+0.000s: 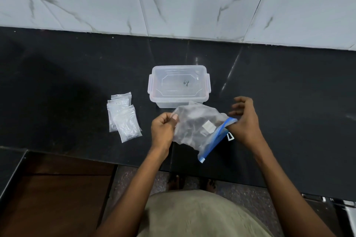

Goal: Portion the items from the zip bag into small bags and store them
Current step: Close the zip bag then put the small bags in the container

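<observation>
- Left hand [163, 132] is near the front edge of the black countertop [77, 75]; fingers curled, thumb on top, it pinches the closed bottom end of the zip bag [198, 127].
- Zip bag is held just above the countertop, approx. at the middle of the front edge. Long axis goes from left-back to right-front; the blue zip strip [217, 140] is on the right side, so the mouth points to the right and a bit toward the person. Dark items inside, too blurred to tell what. White slider tab [230, 137] hangs at the strip.
- Right hand [244, 121] is at the upper end of the zip strip; thumb and one finger seem to pinch it, other fingers half spread and loosely bent. Some motion blur, so the grip is not fully sure.
- Clear plastic container [179, 84], no lid on, stands just behind the bag, toward the back wall; something small and dark is on its bottom.
- Small bags [123, 115], clear, lie in a loose stack to the left of the container, well apart from the left hand.
</observation>
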Demonstrator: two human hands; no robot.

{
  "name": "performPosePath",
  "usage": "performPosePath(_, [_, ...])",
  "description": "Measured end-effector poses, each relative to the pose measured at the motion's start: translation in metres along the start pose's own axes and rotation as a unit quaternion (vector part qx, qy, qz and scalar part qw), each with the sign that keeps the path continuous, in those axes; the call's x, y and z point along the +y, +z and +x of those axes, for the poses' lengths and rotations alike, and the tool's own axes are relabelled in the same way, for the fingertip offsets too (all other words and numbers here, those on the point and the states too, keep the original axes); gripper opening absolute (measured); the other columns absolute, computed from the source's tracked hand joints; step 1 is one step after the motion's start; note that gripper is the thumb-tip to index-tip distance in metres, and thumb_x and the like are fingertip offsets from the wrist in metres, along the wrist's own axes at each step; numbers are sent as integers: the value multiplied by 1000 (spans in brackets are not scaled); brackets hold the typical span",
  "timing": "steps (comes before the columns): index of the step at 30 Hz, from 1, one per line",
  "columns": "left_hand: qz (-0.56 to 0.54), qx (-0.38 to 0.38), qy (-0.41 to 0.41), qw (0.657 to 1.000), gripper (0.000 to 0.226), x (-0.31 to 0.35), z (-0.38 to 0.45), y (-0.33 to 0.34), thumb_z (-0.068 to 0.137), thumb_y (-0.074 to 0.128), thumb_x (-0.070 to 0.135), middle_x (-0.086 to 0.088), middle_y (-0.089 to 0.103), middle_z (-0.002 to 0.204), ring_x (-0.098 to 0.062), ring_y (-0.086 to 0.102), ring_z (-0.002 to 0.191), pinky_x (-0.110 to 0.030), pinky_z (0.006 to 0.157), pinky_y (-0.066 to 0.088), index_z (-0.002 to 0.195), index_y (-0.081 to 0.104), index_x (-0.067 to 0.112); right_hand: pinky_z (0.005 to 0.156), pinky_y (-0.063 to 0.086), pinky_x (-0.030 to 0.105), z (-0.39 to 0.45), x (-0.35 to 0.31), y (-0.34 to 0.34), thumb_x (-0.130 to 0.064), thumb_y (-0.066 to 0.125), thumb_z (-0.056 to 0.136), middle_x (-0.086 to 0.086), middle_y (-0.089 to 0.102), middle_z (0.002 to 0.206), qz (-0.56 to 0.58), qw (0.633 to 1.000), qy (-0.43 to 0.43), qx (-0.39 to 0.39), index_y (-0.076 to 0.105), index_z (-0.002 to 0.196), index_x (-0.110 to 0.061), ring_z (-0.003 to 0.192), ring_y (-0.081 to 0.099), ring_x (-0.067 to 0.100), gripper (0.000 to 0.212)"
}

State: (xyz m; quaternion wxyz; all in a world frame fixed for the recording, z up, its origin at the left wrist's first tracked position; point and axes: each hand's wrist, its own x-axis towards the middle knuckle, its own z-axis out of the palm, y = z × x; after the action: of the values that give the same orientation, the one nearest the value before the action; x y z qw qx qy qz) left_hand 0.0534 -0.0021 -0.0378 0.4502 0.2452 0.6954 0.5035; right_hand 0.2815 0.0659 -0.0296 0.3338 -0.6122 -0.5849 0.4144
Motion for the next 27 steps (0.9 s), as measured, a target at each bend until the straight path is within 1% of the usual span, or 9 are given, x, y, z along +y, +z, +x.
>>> performPosePath(3, [-17,80,29,996,32,-16,-1,-2,101,59,13,3,44,64,-8,36,61,-26,57,34,70,58,7,83,55,25,-12,-5,2,0,89,69,1,51,129,90,995,17,-34,38,136,-24,116,60,12,88])
performPosePath(5, [-4,143,49,988,31,-23,-6,-4,102,56,12,8,49,66,-5,40,62,-26,61,38,71,58,15,84,55,22,-27,-9,4,-9,91,68,-4,48,131,85,996,-16,-18,38,135,-24,115,56,4,87])
performPosePath(8, [10,205,81,975,21,-32,-13,-4,103,55,14,8,58,74,-6,49,69,-29,67,45,83,62,11,75,50,20,-47,-19,8,-32,79,75,-6,60,111,101,993,-37,52,52,114,-21,91,60,4,49])
performPosePath(11, [-10,194,104,975,21,-37,-19,0,104,53,13,6,57,73,-5,49,67,-29,66,46,85,62,13,74,53,26,-57,-28,26,-36,76,87,-4,70,89,94,995,16,-11,64,97,-20,78,64,6,23])
performPosePath(13, [-59,162,108,979,24,-37,-21,6,105,50,11,3,53,71,-5,46,65,-26,62,43,83,60,15,75,54,24,-60,-27,41,-34,78,87,-4,69,88,45,996,66,-33,62,100,-21,78,66,5,25])
performPosePath(18, [-161,143,30,976,27,-39,-18,15,107,45,5,-1,49,70,-6,45,63,-20,60,42,84,58,9,79,59,36,-53,-12,58,-22,76,88,2,74,86,15,990,135,-39,68,93,-15,83,72,18,12])
performPosePath(21, [-208,183,-61,959,32,-44,-12,7,104,44,-2,-3,56,75,-11,52,68,-21,60,48,77,55,11,70,59,36,-45,-5,49,-6,72,90,9,75,74,147,968,198,-36,72,78,-5,71,71,23,12])
performPosePath(24, [-213,258,-132,933,39,-47,-6,-3,92,37,-15,-4,61,77,-22,56,78,-32,71,50,69,55,10,65,60,26,-35,-3,35,1,67,92,10,73,77,294,922,252,-21,70,85,-3,71,67,21,9])
performPosePath(27, [-150,244,-152,946,38,-46,-9,-7,88,37,-14,-2,64,75,-22,57,77,-31,67,49,69,61,10,67,60,27,-35,1,30,1,57,98,9,72,81,350,904,238,-58,67,89,-4,73,69,20,14])
